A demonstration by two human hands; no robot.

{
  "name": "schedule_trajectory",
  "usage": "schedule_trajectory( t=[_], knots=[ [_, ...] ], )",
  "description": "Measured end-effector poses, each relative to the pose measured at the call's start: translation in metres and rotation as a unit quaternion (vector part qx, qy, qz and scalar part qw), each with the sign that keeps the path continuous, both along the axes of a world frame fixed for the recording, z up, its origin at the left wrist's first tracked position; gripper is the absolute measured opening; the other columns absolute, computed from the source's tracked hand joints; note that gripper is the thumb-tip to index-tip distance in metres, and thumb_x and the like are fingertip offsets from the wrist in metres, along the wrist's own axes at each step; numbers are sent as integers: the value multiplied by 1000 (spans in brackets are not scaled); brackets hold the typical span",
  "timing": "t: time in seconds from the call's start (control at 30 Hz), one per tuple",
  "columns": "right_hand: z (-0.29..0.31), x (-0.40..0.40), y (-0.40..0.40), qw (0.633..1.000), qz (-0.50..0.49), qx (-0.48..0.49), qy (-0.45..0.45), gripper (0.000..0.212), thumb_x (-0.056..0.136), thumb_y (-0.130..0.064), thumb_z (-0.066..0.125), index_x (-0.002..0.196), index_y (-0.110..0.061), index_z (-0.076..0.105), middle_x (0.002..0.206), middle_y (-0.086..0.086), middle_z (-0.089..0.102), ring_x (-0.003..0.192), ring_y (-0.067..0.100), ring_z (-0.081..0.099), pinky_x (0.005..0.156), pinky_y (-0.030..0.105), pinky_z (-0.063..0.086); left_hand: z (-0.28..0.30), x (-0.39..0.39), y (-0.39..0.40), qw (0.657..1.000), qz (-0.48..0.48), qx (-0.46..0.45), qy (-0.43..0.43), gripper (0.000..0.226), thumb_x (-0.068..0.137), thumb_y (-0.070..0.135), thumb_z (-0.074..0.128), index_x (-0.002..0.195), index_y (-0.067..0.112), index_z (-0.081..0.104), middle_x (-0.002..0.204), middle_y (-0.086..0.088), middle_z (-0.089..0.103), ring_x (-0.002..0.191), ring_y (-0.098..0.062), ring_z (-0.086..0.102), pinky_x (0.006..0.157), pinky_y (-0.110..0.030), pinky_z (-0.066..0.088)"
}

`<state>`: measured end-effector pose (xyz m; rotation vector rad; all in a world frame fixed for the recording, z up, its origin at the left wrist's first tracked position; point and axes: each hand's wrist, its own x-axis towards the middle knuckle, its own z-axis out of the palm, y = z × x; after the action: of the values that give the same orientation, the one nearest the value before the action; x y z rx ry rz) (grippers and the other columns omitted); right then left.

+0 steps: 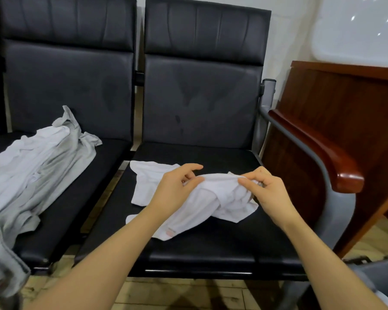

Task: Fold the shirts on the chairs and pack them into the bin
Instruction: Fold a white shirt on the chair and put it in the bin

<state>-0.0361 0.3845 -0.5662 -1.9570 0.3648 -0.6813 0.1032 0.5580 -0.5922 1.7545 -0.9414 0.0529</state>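
Head view, single frame.

White shirt [211, 198] lies bunched on the seat of the right-hand black chair [211, 247], centre of frame. One flat portion spreads toward 10 o'clock of the bundle; another portion trails toward 7 o'clock, passing under the left forearm. The upper edge of the bundle is lifted off the seat, stretched between both hands.

Left hand [177, 189]: at 9 o'clock of the raised edge. Thumb and a finger pinch the cloth at its left end; the index finger is extended above, pointing toward 2 o'clock, not clearly touching the fabric.

Right hand [267, 191]: at 3 o'clock of the raised edge. Thumb lies along the top of the fold, fingers curled behind it, cloth gripped between them. Fabric hangs below this hand and folds over itself, resting on the seat.

The two hands are near each other, apart, with the taut edge of the shirt between them.

Pile of grey and white shirts [31, 175]: on the left-hand black chair [72, 211], at 9 o'clock of the hands, well apart. The pile drapes over the seat's front edge toward 7 o'clock.

Wooden armrest [323, 157] at 3 o'clock of the right hand, with a wooden cabinet [345, 104] behind it.

Grey bin [381, 276]: only a corner shows at 5 o'clock, at the frame edge; contents cannot be told.
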Motion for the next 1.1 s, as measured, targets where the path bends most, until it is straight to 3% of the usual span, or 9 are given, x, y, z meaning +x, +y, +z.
schedule_trajectory(
  t=[0.17, 0.27, 0.33, 0.47, 0.57, 0.77, 0.87, 0.97, 1.1],
  knots=[
    [-5, -11, -14, 996, -86, -1, -23, 21, 89, -16, 63, 79, -33, 68, 92, 2, 56, 85, 6, 55, 76, 24, 42, 11, -26, -16, 996, -65, 43, -45, 26, 88, 26, 64, 111, 37, 60, 81, 12, 61, 77, -3, 56, 74, -12, 46],
    [-11, -15, -22, 991, -102, -70, 59, 20, 89, -29, 61, 73, -38, 66, 92, -4, 50, 99, 18, 49, 91, 36, 37, 1, -22, -18, 980, -53, 145, -123, 26, 92, 37, 56, 117, 32, 61, 86, 14, 62, 81, -4, 56, 77, -16, 45],
    [-14, -11, -21, 979, -128, -107, 117, 17, 89, -38, 60, 74, -34, 65, 88, -9, 45, 104, 17, 41, 96, 35, 25, -10, -12, -16, 970, -36, 184, -153, 24, 95, 36, 52, 113, 26, 64, 93, 11, 63, 84, -7, 57, 82, -23, 44],
    [-19, 5, -5, 954, -180, -186, 150, 15, 82, -47, 66, 81, -32, 66, 95, -7, 44, 101, 12, 39, 98, 35, 21, -30, 7, -9, 973, -17, 215, -84, 21, 95, 32, 51, 102, 22, 69, 99, 8, 65, 95, -9, 58, 91, -33, 45],
    [-21, 15, 6, 944, -160, -230, 175, 26, 83, -51, 64, 104, -34, 66, 104, -6, 39, 107, 16, 38, 101, 36, 20, -35, 8, -6, 981, -49, 189, 2, 18, 93, 34, 55, 100, 25, 70, 100, 12, 65, 97, -3, 59, 94, -29, 47],
    [-32, 21, 12, 931, -77, -275, 229, 22, 85, -56, 58, 104, -47, 63, 105, -10, 30, 102, 10, 24, 97, 30, 14, -45, 17, -9, 978, -8, 206, -16, 7, 90, 29, 62, 88, 25, 68, 95, 7, 61, 95, -9, 56, 96, -36, 41],
    [-36, 20, 14, 933, -58, -266, 235, 13, 88, -50, 58, 96, -44, 66, 103, -10, 31, 103, 10, 22, 86, 24, 8, -42, 18, -9, 986, 2, 161, 46, 8, 89, 25, 64, 82, 27, 67, 93, 12, 62, 94, -4, 57, 93, -25, 43],
    [-30, 21, 16, 952, -52, -236, 186, 7, 88, -41, 63, 81, -40, 66, 99, -10, 37, 105, 11, 29, 86, 23, 9, -20, 13, -8, 993, 13, 60, 104, 9, 91, 21, 60, 87, 25, 67, 90, 15, 65, 86, 6, 59, 76, -7, 41],
    [-14, 17, 17, 980, -57, -181, 64, 11, 84, -28, 69, 78, -36, 66, 95, -9, 42, 96, 6, 35, 91, 23, 22, 17, 6, 3, 996, 24, -46, 78, 13, 94, 19, 57, 90, 29, 65, 91, 18, 64, 85, 16, 55, 74, 1, 38]
  ],
)
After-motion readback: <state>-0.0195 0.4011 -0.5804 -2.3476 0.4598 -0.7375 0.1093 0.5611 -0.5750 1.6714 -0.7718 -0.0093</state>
